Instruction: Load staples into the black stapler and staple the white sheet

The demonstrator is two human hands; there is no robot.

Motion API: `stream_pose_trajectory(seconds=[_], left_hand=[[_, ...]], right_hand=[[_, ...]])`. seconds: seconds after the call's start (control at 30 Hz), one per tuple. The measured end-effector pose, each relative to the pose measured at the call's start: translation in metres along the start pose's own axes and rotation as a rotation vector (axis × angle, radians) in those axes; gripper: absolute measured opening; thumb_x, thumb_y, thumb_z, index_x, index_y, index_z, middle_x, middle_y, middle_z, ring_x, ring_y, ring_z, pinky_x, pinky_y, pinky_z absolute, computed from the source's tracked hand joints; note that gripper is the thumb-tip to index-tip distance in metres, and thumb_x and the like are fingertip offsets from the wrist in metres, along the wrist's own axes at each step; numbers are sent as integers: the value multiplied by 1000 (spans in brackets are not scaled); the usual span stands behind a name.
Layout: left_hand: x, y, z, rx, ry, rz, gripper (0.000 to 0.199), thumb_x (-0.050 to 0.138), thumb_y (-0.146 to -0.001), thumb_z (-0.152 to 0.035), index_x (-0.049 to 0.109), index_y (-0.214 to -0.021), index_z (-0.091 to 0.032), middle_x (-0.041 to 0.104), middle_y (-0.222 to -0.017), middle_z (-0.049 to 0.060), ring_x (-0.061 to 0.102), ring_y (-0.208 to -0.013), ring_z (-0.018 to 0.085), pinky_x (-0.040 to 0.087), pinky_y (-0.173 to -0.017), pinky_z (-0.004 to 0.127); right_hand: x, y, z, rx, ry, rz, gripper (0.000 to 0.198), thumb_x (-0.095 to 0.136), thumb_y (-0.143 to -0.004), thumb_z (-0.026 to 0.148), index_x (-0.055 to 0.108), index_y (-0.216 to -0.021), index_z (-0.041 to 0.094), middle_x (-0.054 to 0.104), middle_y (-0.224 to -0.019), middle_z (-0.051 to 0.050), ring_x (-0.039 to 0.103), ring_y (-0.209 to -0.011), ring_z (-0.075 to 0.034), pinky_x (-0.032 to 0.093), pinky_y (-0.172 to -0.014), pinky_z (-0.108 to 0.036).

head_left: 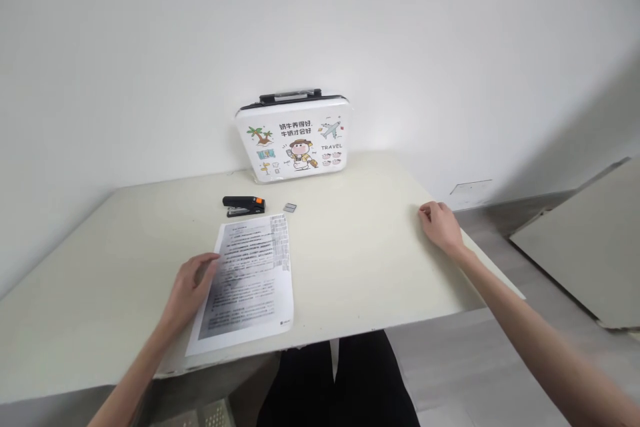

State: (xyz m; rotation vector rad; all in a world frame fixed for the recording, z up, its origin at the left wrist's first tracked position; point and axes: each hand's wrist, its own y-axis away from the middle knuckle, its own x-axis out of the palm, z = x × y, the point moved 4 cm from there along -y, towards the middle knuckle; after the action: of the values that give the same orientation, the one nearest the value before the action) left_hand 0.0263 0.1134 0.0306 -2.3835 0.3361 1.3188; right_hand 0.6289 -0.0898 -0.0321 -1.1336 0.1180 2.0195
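A printed sheet of paper (250,273) lies on the white table near its front edge, tilted slightly. My left hand (190,287) rests at the sheet's left edge, its fingers extended and lightly touching the paper, with a gap between thumb and index finger. Just beyond the sheet's top edge is a black stapler (244,205) with an orange patch, lying on its base. To its right sits a small grey block of staples (290,207). Far from these, my right hand (441,227) rests at the table's right side with fingers curled in, nothing visible in them.
A white hard case (295,140) with cartoon prints and a black handle stands upright at the back of the table (350,247), by the wall. Right of the table is a grey floor, with a pale panel (585,247) standing on it. My legs are under the front edge.
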Motion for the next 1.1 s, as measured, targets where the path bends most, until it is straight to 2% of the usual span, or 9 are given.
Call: stream_pose_trajectory(seconds=[0.1,0.2,0.3,0.43,0.53,0.73,0.93,1.1], left_hand=[[6,1,-2,41,23,8,48,49,-98,-61,67,-121,-22,70,-132,10,61,-128,32,42,-115,49],[10,1,0,79,-23,-15,49,55,-95,-62,66,-122,-23,68,-135,11,60,-130,33,39,-117,50],[14,2,3,133,-107,-33,50,56,-95,-63,65,-125,-23,65,-142,12,57,-133,35,37,-119,53],[21,3,6,184,-163,-20,53,55,-97,-65,64,-129,-24,61,-148,13,55,-137,37,36,-118,56],[23,3,7,197,-173,-36,56,54,-96,-68,64,-131,-25,60,-148,13,54,-137,37,36,-117,56],[22,3,3,164,-171,15,61,54,-95,-74,62,-133,-28,59,-153,11,51,-143,37,34,-118,57],[19,4,-3,128,-110,33,68,56,-90,-81,64,-133,-28,60,-154,9,52,-144,36,31,-122,58],[14,7,-8,90,-18,18,68,62,-88,-76,65,-134,-25,61,-153,9,54,-143,34,34,-124,52]], right_hand=[[1,6,-6,-3,-1,-50,36,55,-91,36,68,-116,13,63,-120,-24,53,-121,-38,43,-103,-51],[-5,20,-13,0,-11,-104,47,60,-88,40,66,-125,12,60,-128,-24,52,-124,-37,41,-107,-51],[-18,39,-20,80,-98,-182,50,64,-84,41,67,-125,13,63,-126,-22,61,-110,-32,44,-105,-49],[-32,68,-19,267,-328,-240,50,66,-83,45,68,-124,16,67,-133,-20,68,-87,-24,52,-87,-42],[-34,86,-7,277,-389,-180,41,68,-84,46,71,-115,20,74,-124,-15,70,-87,-23,52,-81,-37],[-29,104,11,177,-366,10,29,67,-87,49,75,-99,24,79,-100,-6,65,-80,-21,50,-80,-34],[-31,106,15,140,-345,27,32,66,-88,51,76,-98,22,78,-97,-7,64,-79,-21,50,-80,-34],[-29,106,12,142,-342,37,32,66,-87,51,76,-98,23,78,-98,-7,65,-80,-21,51,-81,-33]])
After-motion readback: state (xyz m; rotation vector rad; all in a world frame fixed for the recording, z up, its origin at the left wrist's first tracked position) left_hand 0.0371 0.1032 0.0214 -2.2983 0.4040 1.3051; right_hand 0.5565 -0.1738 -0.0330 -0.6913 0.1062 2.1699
